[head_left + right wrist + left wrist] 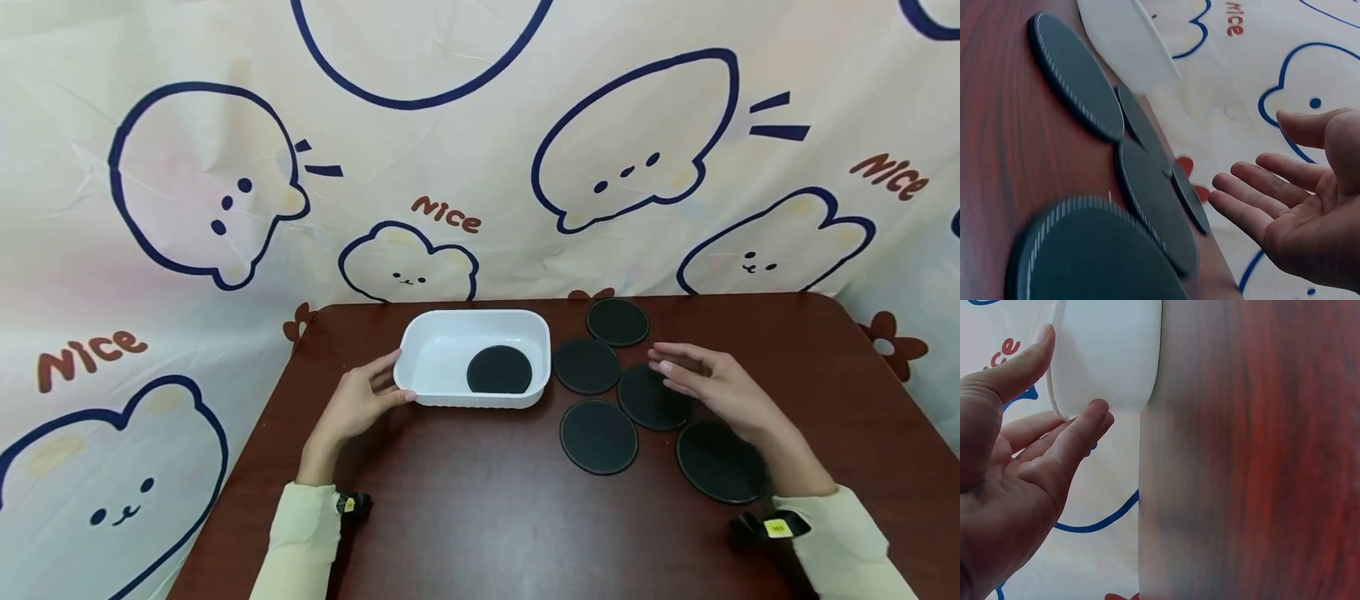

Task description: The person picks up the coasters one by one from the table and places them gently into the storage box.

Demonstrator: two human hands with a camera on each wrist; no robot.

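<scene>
A white plastic tray (435,358) stands toward the back of the table, with one round black coaster (500,370) lying inside at its right. My left hand (363,400) holds the tray's left end, thumb at the front corner and fingers along the end wall. In the left wrist view, the thumb and fingertips (1097,409) meet the tray's outer wall (1107,356). My right hand (705,383) hovers over a black coaster (648,398), fingers extended and nothing held. In the right wrist view, that hand (1291,206) has its fingers spread apart from the stitched-edge coasters (1075,75).
Several more black coasters lie right of the tray, including a back one (617,322), a front one (598,437) and one beside the right wrist (722,461). The brown table (480,517) ends at a cartoon-printed cloth (510,167).
</scene>
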